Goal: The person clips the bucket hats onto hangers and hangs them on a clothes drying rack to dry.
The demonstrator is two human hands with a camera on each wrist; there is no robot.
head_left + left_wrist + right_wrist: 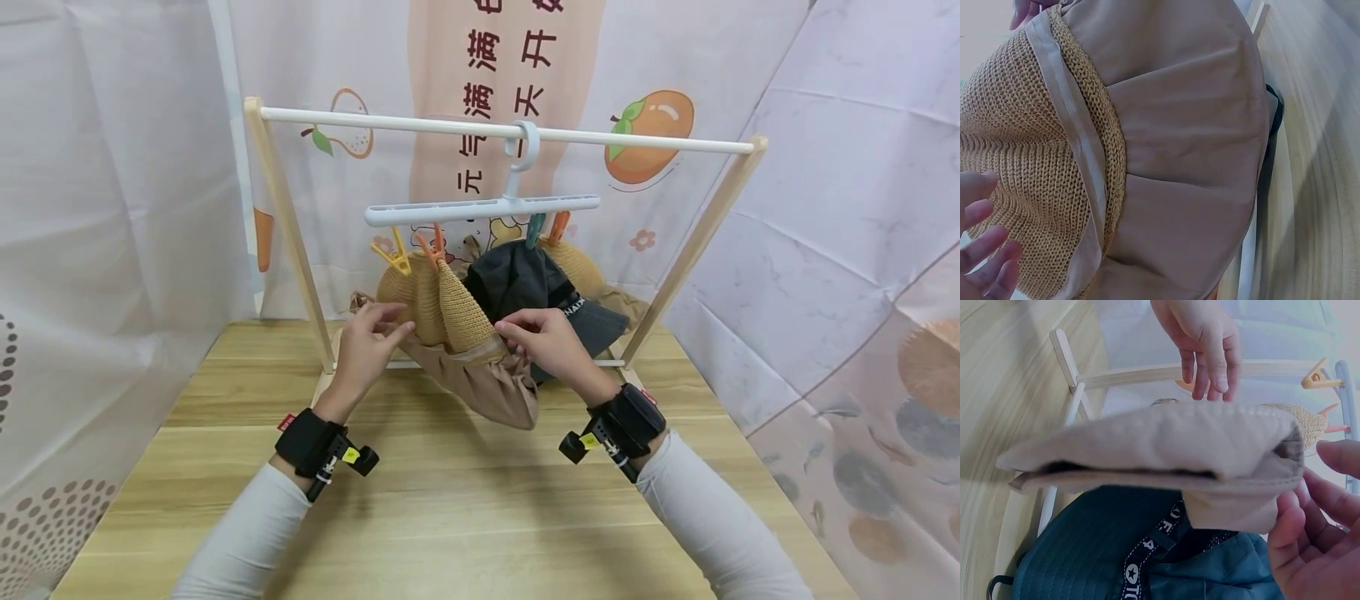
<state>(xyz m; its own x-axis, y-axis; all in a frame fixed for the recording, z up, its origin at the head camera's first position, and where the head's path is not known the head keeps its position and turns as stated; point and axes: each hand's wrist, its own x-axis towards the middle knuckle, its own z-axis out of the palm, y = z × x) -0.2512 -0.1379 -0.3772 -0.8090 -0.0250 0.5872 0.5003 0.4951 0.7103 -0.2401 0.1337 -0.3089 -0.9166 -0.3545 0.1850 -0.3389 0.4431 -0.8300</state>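
A woven straw hat (463, 312) with a brown fabric brim (1188, 119) hangs from a pale blue hanger (480, 211). A yellow clothespin (401, 262) and an orange clothespin (436, 255) are on its crown. My left hand (365, 343) is at the hat's left side, fingers loosely bent with nothing between them. At the right side of the hat is my right hand (553, 343). Its fingers touch the hat's edge, while the thumb (1339, 456) stands apart from them in the right wrist view.
A dark cap (513, 271) hangs to the right under a teal clothespin (535, 232). Behind it, another straw hat (576, 268) hangs from an orange clothespin (558, 227). The wooden rack (281, 212) with a white rod (420, 125) stands on the wooden table (450, 517).
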